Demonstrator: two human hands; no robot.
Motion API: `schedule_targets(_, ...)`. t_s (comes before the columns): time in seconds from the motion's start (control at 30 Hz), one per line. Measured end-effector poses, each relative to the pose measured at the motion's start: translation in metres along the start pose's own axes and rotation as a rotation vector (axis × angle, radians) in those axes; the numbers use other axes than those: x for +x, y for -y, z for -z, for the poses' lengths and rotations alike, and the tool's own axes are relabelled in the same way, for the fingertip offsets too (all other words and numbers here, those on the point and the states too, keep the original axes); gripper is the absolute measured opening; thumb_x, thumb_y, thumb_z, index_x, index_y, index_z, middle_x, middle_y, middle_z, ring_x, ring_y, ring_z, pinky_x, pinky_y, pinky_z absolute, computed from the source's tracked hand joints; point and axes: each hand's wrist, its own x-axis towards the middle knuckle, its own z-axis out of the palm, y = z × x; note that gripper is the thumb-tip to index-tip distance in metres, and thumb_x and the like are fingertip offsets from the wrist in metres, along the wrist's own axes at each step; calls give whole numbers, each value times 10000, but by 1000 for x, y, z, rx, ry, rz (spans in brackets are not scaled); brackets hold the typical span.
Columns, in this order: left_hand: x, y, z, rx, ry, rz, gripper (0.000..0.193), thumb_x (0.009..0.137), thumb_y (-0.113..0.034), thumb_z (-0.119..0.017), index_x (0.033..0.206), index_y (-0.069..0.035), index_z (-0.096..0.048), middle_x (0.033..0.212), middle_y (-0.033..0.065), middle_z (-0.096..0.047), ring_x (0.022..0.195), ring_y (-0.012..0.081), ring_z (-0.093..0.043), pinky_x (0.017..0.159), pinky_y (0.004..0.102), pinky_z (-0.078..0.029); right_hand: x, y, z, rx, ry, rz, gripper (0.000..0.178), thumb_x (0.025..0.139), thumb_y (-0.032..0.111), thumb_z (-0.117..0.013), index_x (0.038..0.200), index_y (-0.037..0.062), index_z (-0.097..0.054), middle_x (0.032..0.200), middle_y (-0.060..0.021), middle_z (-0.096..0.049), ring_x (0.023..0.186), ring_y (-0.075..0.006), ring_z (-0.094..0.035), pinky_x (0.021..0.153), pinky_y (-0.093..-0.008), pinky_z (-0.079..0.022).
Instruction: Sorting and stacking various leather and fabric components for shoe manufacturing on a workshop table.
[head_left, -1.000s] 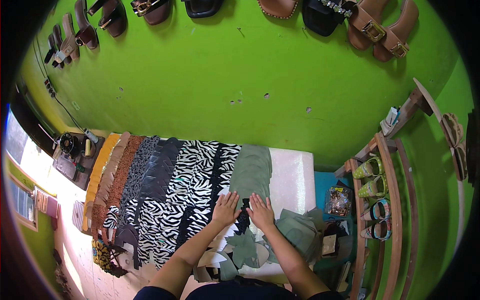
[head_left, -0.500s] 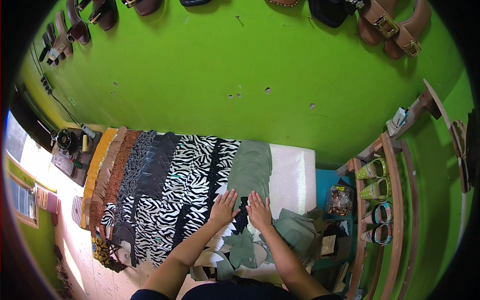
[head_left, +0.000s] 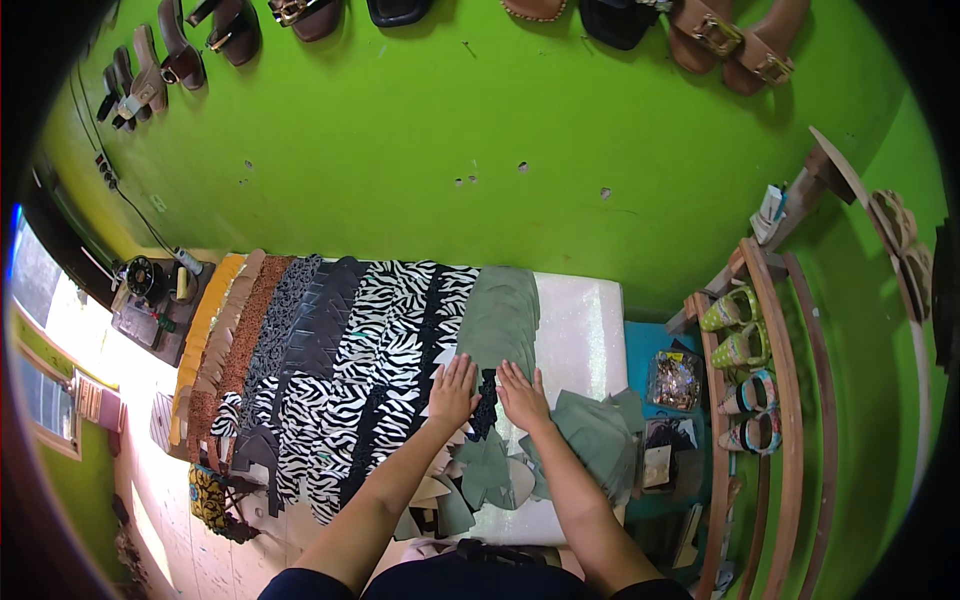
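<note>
My left hand [head_left: 454,393] lies flat, fingers stretched out, at the near end of an overlapping row of sage-green cut pieces [head_left: 498,312]. Beside it my right hand [head_left: 523,398] rests flat too, at the row's right near corner. Neither hand grips anything. Between them shows a strip of black pieces [head_left: 484,405]. Left of the hands run rows of zebra-print pieces [head_left: 370,345]. A loose heap of green pieces [head_left: 592,432] lies just right of my right forearm, and more green scraps [head_left: 487,470] lie between my forearms.
The white tabletop [head_left: 580,320] shows at right. Further left are dark grey [head_left: 318,320], brown [head_left: 250,345] and yellow rows [head_left: 205,320]. At right stand a clear box [head_left: 675,380] and a wooden rack [head_left: 783,400] with sandals [head_left: 742,348]. More sandals hang on the green wall [head_left: 400,130].
The view has shifted slightly. Both hands stay flat at the near end of the green row, almost in the same place. Nothing is taken hold of or let go.
</note>
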Motion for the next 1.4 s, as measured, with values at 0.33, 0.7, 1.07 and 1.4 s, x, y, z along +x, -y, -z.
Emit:
schedule_targets(0.33,-43,-68,22,-341,-64,-194,459,822,-263,-478,1224,-49,-423,1384,175,-271,1273,299,-287,1021,484,-227,-89,24,16,65,-411,-37,325,854,191,-435,1153,85,-508,1229,-78,-491,1204,-227,-390,1037,-511,-160)
schedule_targets(0.7,-59,-117,41,-456,-22,-231,376,840,-297,-486,1135,-65,-500,1306,166,-376,1245,294,-324,1022,454,-248,-165,-51,56,-161,-589,-410,358,710,227,-646,1026,90,-549,1003,-82,-497,1015,-271,-450,927,-475,-309)
schedule_targets(1.07,-73,-132,59,-504,-90,-88,351,829,-295,-498,1066,-37,-520,1168,169,-480,1051,318,-488,915,426,-370,-169,-66,64,-222,-582,-195,303,655,146,-687,928,124,-557,896,-67,-502,906,-249,-475,810,-386,-349)
schedule_targets(1.4,-109,-157,66,-568,-52,15,361,831,-304,-497,1075,-39,-521,1129,156,-494,1001,321,-513,861,402,-409,-180,-62,74,-250,-582,-191,174,696,147,-598,864,104,-576,882,-76,-531,888,-259,-494,759,-385,-376)
